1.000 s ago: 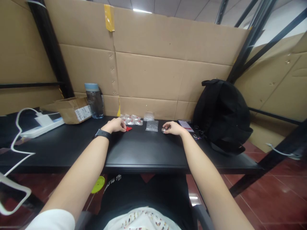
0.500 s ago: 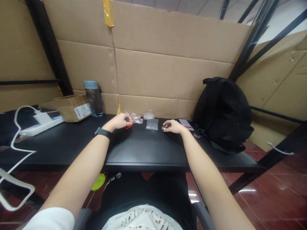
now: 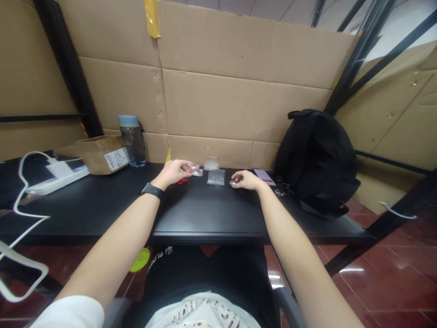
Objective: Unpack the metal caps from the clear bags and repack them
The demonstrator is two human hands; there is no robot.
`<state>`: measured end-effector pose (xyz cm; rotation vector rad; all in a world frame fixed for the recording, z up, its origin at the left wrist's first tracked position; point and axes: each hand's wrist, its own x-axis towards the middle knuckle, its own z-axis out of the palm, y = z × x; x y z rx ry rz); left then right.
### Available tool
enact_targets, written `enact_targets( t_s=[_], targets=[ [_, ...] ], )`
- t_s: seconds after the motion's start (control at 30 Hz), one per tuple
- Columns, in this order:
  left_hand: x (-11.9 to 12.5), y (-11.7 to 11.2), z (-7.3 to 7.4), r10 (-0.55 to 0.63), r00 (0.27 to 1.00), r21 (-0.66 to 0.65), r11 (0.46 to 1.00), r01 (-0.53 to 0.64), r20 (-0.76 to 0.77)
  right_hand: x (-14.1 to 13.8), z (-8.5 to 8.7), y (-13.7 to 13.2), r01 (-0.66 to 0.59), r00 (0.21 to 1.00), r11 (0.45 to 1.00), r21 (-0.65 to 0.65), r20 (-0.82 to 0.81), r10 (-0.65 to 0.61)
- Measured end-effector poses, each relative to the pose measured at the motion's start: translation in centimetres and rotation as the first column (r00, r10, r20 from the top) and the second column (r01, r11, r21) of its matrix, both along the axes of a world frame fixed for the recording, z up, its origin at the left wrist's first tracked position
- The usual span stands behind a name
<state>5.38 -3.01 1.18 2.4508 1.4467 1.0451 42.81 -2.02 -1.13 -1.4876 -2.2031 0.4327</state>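
Observation:
My left hand [image 3: 175,172], with a dark watch [image 3: 152,190] on its wrist, is closed in a pinch above the table. A small red piece seems to be between its fingertips, largely hidden. Below that hand lies a little pile of red pieces [image 3: 183,181]. Just beyond its fingertips is a clear plastic bag [image 3: 196,170] with some red in it. My right hand [image 3: 247,180] rests on the table, its fingers curled around a small round shiny metal thing [image 3: 233,183]. Between the hands lies a flat clear bag [image 3: 216,177], and behind it another clear bag [image 3: 211,163].
A black backpack [image 3: 316,164] stands on the right, beside a white and red card [image 3: 264,177] and a small keyring-like item [image 3: 280,192]. At left are a water bottle [image 3: 133,143], an open cardboard box [image 3: 100,155] and a white power strip [image 3: 58,180]. Cardboard [image 3: 211,109] walls the back.
My left hand has shifted slightly to the right and away from me, from over the red pile towards the clear bag with red in it. The right hand stays in place.

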Motion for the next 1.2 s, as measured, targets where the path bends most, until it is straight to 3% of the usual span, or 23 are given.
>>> enact_targets(
  t_s=[0.6,0.93,1.1,1.2],
  targets=[
    [0.8,-0.7,0.5,0.147,0.987,0.07,0.987,-0.142,-0.071,-0.2,0.3,-0.4,0.01,1.0,1.0,0.003,0.011,-0.01],
    [1.0,0.0,-0.6,0.153,0.988,0.24,0.96,-0.144,-0.02,-0.2,0.3,-0.4,0.017,1.0,1.0,0.006,0.004,-0.017],
    [1.4,0.0,-0.8,0.128,0.991,0.295,0.949,-0.115,-0.026,-0.5,0.4,-0.6,0.048,0.996,0.997,0.06,-0.074,-0.043],
    [2.1,-0.6,-0.6,0.115,0.993,0.303,0.947,-0.107,-0.01,-1.4,1.0,-1.3,0.044,0.982,0.983,0.181,-0.191,-0.009]
  ],
)
